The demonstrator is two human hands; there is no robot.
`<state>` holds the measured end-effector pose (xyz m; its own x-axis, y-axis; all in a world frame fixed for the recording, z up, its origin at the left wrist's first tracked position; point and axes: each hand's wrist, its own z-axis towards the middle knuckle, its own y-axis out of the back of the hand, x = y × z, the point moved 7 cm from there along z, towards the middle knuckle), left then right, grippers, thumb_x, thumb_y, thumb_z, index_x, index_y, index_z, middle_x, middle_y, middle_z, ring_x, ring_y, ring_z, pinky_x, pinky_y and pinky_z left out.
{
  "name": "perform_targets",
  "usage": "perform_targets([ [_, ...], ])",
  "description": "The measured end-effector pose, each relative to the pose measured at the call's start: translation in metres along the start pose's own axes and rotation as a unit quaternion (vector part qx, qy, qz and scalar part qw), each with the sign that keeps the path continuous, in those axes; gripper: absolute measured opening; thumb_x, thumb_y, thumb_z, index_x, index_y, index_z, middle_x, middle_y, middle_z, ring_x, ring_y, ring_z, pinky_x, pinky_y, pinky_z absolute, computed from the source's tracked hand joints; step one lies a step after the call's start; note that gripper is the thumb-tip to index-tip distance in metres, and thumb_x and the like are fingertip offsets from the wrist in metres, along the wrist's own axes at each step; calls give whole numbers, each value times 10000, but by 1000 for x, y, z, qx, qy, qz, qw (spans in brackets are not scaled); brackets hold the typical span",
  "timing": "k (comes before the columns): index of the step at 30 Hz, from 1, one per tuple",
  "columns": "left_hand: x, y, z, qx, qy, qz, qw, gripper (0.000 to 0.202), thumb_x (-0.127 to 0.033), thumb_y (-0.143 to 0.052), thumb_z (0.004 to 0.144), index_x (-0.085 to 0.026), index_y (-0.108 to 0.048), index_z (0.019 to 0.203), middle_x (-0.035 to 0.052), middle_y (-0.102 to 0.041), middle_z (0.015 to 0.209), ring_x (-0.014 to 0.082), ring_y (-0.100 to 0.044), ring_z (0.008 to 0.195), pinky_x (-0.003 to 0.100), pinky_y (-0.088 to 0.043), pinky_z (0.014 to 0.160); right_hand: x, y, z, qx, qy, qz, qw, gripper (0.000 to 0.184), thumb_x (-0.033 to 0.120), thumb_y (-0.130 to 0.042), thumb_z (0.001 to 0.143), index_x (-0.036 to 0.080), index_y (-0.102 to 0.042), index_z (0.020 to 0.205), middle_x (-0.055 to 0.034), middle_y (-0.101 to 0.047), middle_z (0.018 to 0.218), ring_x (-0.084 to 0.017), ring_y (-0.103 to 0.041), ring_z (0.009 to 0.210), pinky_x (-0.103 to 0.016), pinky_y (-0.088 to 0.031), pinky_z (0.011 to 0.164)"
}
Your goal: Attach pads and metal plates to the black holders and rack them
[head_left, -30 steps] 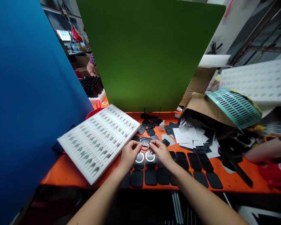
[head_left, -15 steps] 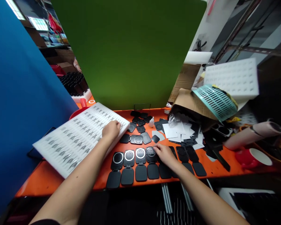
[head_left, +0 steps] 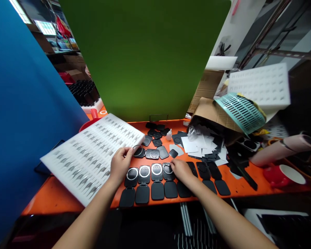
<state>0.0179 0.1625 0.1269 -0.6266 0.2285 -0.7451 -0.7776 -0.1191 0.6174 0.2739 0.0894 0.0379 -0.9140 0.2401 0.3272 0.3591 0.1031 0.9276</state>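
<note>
A row of open black hinged cases (head_left: 150,180) lies near the front edge of the orange table (head_left: 67,193), several with silver rings round mesh discs. My left hand (head_left: 121,162) is closed in a pinch on a thin silver ring (head_left: 137,149), held just off the edge of the white foam tray (head_left: 93,155). My right hand (head_left: 179,170) rests on the cases, fingertips curled down against the ringed case (head_left: 168,169) at the right of the filled ones. Whether it holds anything is hidden.
More black case parts (head_left: 155,133) and a small white bottle (head_left: 168,135) lie further back. White paper squares (head_left: 199,145), a teal basket (head_left: 239,112), a cardboard box (head_left: 204,107) and a red cup (head_left: 282,174) crowd the right. Blue and green screens (head_left: 145,58) stand behind.
My left hand has come back from the foam tray toward the cases, now pinching a silver ring. My right hand has stayed on the ringed case.
</note>
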Motion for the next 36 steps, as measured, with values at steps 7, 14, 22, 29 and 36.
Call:
perform_targets([
  [7,-16,-33,-32,60,24,-107,992,256,-417,-464,773,-195,-590,787,29,-626,800,192,-568,770,277,-417,685,12,13,-10,-31,31,56,997,293,301,-376,837,178,-605,972,-100,-615,969,-199,-553,897,-281,-377,759],
  [14,-28,-76,-58,128,13,-134,983,278,-395,-381,823,-188,-566,830,27,-618,747,170,-575,695,255,-436,619,32,4,-20,6,55,478,877,335,407,-426,792,163,-564,977,-47,-639,841,-154,-586,685,-268,-457,619],
  [22,-40,-117,-79,242,-84,-32,966,261,-349,-357,838,-214,-572,780,65,-631,826,223,-562,862,376,-374,815,-6,25,-28,-129,58,126,982,271,226,-384,820,220,-619,954,-63,-573,1075,-202,-457,1058,-325,-328,903],
  [29,-50,-139,-106,294,-184,92,934,304,-290,-265,878,-208,-536,989,96,-593,1087,208,-331,1215,472,-79,1020,0,0,-28,-92,97,-64,989,320,171,-410,791,252,-591,1043,-42,-405,1298,-239,-215,1249,-436,-99,1010],
  [36,-47,-141,-110,275,-196,173,925,328,-273,-254,881,-178,-511,1063,115,-568,1131,222,-338,1209,484,-86,1021,1,-8,-19,-42,86,-59,994,343,183,-404,789,277,-565,1077,-23,-369,1326,-242,-197,1253,-472,-56,998],
])
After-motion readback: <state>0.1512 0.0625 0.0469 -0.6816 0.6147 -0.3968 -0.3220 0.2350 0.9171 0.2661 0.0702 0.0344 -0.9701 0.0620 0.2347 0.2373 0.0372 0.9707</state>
